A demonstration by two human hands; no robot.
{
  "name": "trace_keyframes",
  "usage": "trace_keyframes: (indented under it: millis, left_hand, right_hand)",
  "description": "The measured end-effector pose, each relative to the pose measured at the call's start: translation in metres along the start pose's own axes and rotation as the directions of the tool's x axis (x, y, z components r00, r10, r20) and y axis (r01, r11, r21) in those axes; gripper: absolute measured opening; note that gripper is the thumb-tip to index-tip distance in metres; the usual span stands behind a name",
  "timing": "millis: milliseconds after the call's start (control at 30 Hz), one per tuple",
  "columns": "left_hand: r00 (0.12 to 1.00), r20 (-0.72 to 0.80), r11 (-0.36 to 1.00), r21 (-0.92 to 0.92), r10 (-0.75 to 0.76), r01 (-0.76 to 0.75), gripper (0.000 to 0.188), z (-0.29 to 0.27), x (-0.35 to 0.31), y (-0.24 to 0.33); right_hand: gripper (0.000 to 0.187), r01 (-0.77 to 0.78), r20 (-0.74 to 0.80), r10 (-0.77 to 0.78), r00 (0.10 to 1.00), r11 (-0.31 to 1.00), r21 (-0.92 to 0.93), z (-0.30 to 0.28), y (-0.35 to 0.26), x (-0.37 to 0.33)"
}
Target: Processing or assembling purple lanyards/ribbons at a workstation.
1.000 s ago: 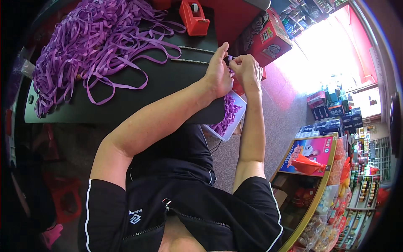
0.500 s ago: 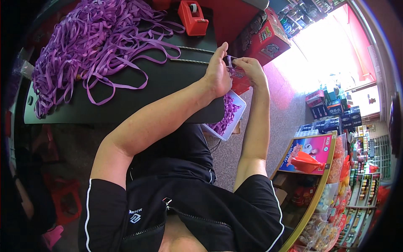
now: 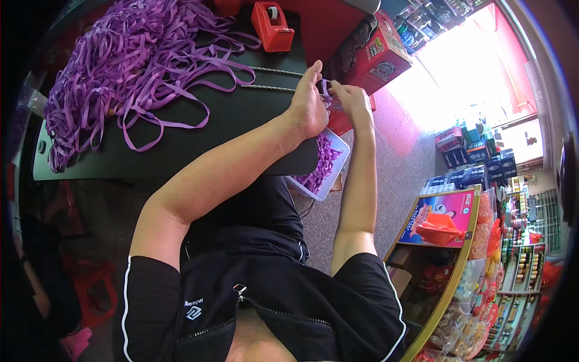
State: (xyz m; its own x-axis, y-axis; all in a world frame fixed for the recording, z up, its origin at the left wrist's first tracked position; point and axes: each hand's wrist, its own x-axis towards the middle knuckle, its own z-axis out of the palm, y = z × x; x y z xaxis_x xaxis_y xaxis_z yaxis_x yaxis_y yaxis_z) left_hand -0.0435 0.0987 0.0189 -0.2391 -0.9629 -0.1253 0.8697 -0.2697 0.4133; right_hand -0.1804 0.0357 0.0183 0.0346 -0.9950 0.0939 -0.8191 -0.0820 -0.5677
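At the table's right edge, both my hands work at a short piece of purple strap around the ends of two twisted metal rods. My left hand has its thumb pointing up and its other fingers curled, mostly hidden, by the strap; what they grip cannot be seen. Close on its right, my right hand is closed with bent fingers on the strap. A large heap of purple straps covers the far left of the black table, with loose loops trailing toward the rods.
Below my hands stands a white bin of purple strap pieces. A red tape dispenser sits at the table's far edge. Red cartons stand beyond; a display case is at right, a red stool at lower left.
My right hand has shifted a little left and turned, its back now more toward me. The left hand stays beside the strap in nearly the same pose. The whole view has moved slightly.
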Motion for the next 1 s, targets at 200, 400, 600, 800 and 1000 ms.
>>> trace_keyframes:
  millis: [200, 400, 600, 800, 1000]
  left_hand:
    - [0.989, 0.000, 0.984, 0.097, -0.150, 0.149, 0.068, 0.002, -0.005, 0.011]
    - [0.997, -0.029, 0.869, 0.489, -0.072, 0.077, 0.040, 0.005, -0.022, 0.056]
    - [0.895, 0.444, -0.485, 0.791, 0.036, -0.373, 0.021, -0.008, -0.009, 0.075]
    - [0.614, 0.789, -0.645, 0.456, -0.027, -0.614, 0.017, -0.045, 0.006, 0.072]
    - [0.715, 0.696, -0.550, 0.574, -0.061, -0.606, 0.021, -0.040, 0.007, 0.073]
  right_hand:
    - [0.037, -0.098, 0.214, -0.029, 0.976, 0.821, 0.562, 0.022, 0.007, 0.008]
    - [0.041, 0.044, 0.008, -0.046, 0.999, 0.982, 0.182, -0.005, -0.009, 0.006]
    - [0.033, 0.169, 0.219, -0.252, 0.943, 0.927, 0.336, -0.002, 0.006, 0.051]
    - [0.020, -0.304, 0.550, -0.141, 0.823, 0.708, 0.637, 0.006, 0.017, 0.066]
    - [0.016, -0.330, 0.574, -0.210, 0.792, 0.644, 0.691, 0.020, 0.036, 0.073]
